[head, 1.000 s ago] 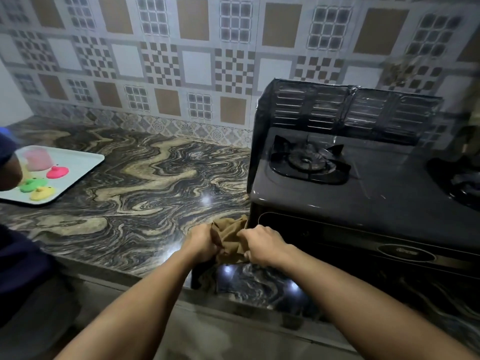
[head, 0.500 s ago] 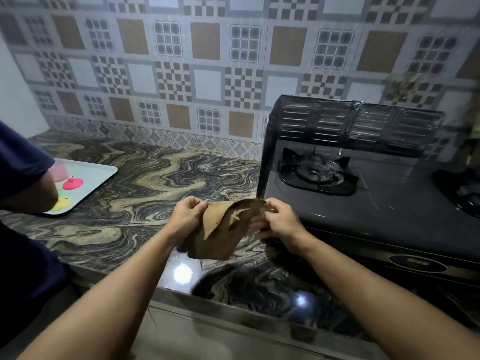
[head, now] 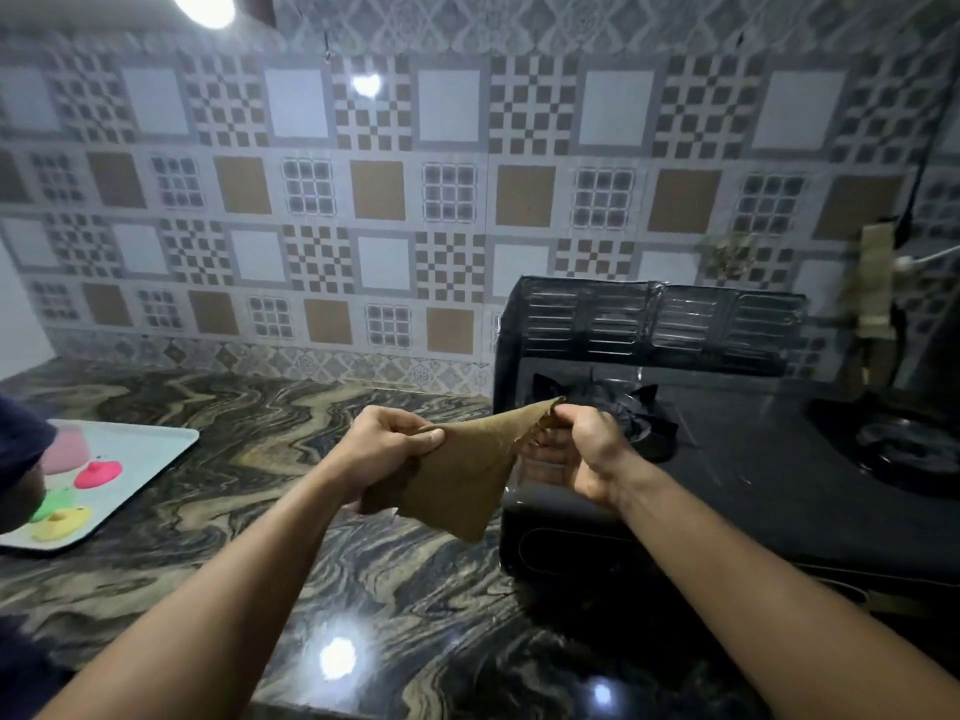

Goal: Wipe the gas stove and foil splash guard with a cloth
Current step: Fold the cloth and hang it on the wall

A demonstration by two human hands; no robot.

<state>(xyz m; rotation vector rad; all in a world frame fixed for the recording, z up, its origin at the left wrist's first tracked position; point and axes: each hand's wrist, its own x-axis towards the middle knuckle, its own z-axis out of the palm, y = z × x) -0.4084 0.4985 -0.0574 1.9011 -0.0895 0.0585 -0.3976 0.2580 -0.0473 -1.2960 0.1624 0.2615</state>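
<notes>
A brown cloth (head: 460, 472) hangs stretched in the air between my hands, above the countertop and in front of the stove's left corner. My left hand (head: 382, 441) pinches its left edge, and my right hand (head: 576, 449) grips its upper right corner. The black gas stove (head: 753, 491) stands on the right, its left burner (head: 639, 413) partly hidden behind my right hand. A dark ribbed foil splash guard (head: 654, 319) stands upright along the stove's back and left side.
The marbled countertop (head: 270, 459) stretches left to a white tray (head: 156, 459) with pink, green and yellow items. Another person's dark sleeve (head: 21, 439) is at the left edge. A tiled wall (head: 363, 200) rises behind. A second burner (head: 904, 444) sits at the far right.
Both hands lifted the cloth from the countertop beside the stove's front and spread it open in the air. The view tilted upward.
</notes>
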